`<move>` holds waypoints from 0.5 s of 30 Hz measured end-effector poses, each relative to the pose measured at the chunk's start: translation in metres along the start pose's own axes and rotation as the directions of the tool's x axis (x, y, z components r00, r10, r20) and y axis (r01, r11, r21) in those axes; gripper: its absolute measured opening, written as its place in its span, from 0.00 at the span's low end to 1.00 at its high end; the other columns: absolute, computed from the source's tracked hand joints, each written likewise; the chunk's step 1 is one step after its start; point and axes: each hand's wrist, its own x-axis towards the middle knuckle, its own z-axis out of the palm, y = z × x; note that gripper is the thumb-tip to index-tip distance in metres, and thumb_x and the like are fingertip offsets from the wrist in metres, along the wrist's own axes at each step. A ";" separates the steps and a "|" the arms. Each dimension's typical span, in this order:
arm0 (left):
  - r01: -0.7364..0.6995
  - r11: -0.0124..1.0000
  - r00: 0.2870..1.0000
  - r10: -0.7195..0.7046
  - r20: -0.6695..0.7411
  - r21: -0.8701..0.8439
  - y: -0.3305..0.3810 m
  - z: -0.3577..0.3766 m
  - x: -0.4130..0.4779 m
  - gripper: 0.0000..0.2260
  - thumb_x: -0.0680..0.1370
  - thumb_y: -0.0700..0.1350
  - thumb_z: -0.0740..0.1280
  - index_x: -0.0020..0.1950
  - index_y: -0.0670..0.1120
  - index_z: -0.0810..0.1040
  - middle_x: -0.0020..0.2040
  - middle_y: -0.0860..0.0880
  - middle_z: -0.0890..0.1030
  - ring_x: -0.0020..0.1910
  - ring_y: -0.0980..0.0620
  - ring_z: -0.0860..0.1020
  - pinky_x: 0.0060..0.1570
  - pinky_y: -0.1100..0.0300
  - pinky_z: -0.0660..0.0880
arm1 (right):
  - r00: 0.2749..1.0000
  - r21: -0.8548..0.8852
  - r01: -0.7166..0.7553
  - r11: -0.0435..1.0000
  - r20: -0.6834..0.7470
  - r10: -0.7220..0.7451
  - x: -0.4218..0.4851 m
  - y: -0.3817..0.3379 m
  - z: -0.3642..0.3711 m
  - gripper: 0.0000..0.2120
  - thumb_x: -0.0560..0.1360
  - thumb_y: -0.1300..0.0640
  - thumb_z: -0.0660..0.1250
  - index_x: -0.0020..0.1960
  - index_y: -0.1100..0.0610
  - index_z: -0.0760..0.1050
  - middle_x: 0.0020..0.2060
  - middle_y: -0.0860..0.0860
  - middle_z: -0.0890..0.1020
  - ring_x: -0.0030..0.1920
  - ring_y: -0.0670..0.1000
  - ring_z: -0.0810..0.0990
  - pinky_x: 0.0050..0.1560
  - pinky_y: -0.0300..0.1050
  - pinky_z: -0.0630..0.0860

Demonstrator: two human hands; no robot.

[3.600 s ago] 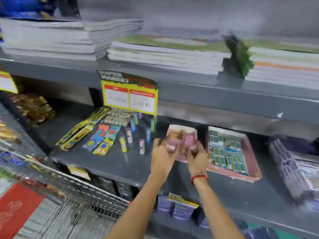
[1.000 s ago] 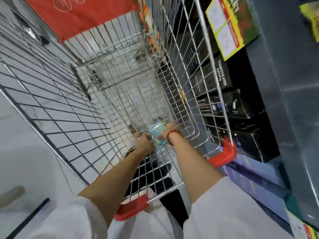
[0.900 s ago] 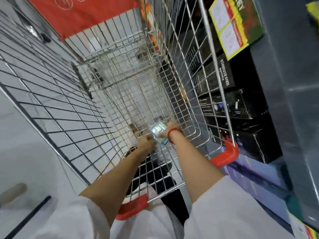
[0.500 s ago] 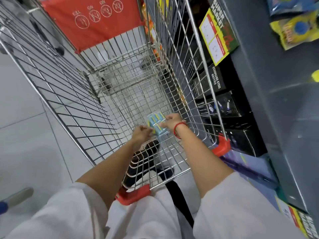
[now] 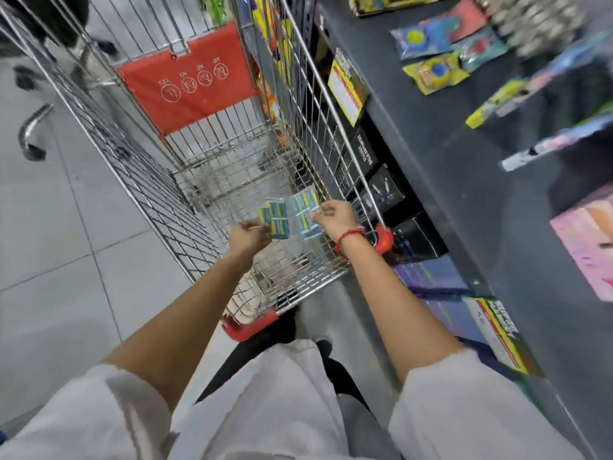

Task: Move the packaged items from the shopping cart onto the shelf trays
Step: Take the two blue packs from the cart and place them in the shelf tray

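Note:
Both my hands are inside the wire shopping cart (image 5: 185,207), above its near end. My left hand (image 5: 248,235) pinches a small pack of blue-and-yellow packaged items (image 5: 276,218). My right hand (image 5: 335,215), with a red thread at the wrist, grips a second, larger clear-wrapped pack of the same items (image 5: 303,214). The two packs hang side by side, nearly touching. A pink shelf tray (image 5: 587,240) shows at the right edge on the dark grey shelf (image 5: 464,167).
The cart stands close along the shelf's left side, its red flap (image 5: 189,81) at the far end. Colourful blister packs (image 5: 434,73) lie on the shelf. Black boxes (image 5: 381,190) fill the lower shelf. A yellow price tag (image 5: 346,89) hangs off the edge. Tiled floor lies left.
Both hands have lifted from the cart's bottom and now each holds its own pack, where one pack showed between them. The view has tilted up toward the shelf.

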 end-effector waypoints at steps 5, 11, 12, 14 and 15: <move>-0.140 0.985 0.981 0.152 0.124 -0.106 0.028 0.004 -0.066 0.06 0.78 0.36 0.64 0.42 0.44 0.75 0.40 0.46 0.80 0.34 0.56 0.81 0.30 0.70 0.80 | 0.965 0.096 0.185 0.978 -0.208 -0.162 -0.056 -0.002 -0.046 0.18 0.71 0.63 0.71 0.58 0.69 0.74 0.52 0.63 0.80 0.49 0.53 0.77 0.49 0.41 0.73; -0.191 0.964 0.903 0.246 0.352 -0.184 0.050 0.059 -0.152 0.06 0.77 0.37 0.66 0.52 0.39 0.77 0.43 0.46 0.83 0.38 0.54 0.83 0.36 0.68 0.82 | 0.877 0.275 0.351 0.895 -0.430 -0.212 -0.119 0.016 -0.117 0.11 0.70 0.67 0.71 0.52 0.70 0.77 0.47 0.64 0.82 0.31 0.35 0.80 0.38 0.30 0.78; -0.210 0.962 0.881 0.263 0.393 -0.173 0.053 0.072 -0.164 0.07 0.77 0.37 0.66 0.54 0.39 0.77 0.43 0.47 0.83 0.39 0.54 0.83 0.39 0.67 0.82 | 0.861 0.284 0.366 0.886 -0.465 -0.206 -0.129 0.018 -0.128 0.11 0.70 0.66 0.71 0.51 0.68 0.78 0.46 0.63 0.82 0.31 0.35 0.80 0.37 0.30 0.78; -0.242 0.959 0.811 0.285 0.511 -0.150 0.056 0.108 -0.192 0.05 0.77 0.37 0.66 0.51 0.41 0.78 0.38 0.50 0.86 0.37 0.56 0.83 0.41 0.67 0.81 | 0.807 0.294 0.400 0.868 -0.561 -0.182 -0.154 0.024 -0.159 0.11 0.71 0.64 0.71 0.52 0.67 0.78 0.46 0.62 0.83 0.36 0.41 0.81 0.39 0.35 0.78; -0.262 0.954 0.776 0.299 0.555 -0.148 0.059 0.124 -0.203 0.03 0.77 0.37 0.66 0.48 0.42 0.78 0.34 0.52 0.86 0.35 0.58 0.83 0.41 0.68 0.81 | 0.786 0.303 0.415 0.858 -0.595 -0.170 -0.163 0.026 -0.172 0.11 0.71 0.64 0.71 0.52 0.67 0.78 0.46 0.60 0.82 0.36 0.40 0.81 0.40 0.36 0.78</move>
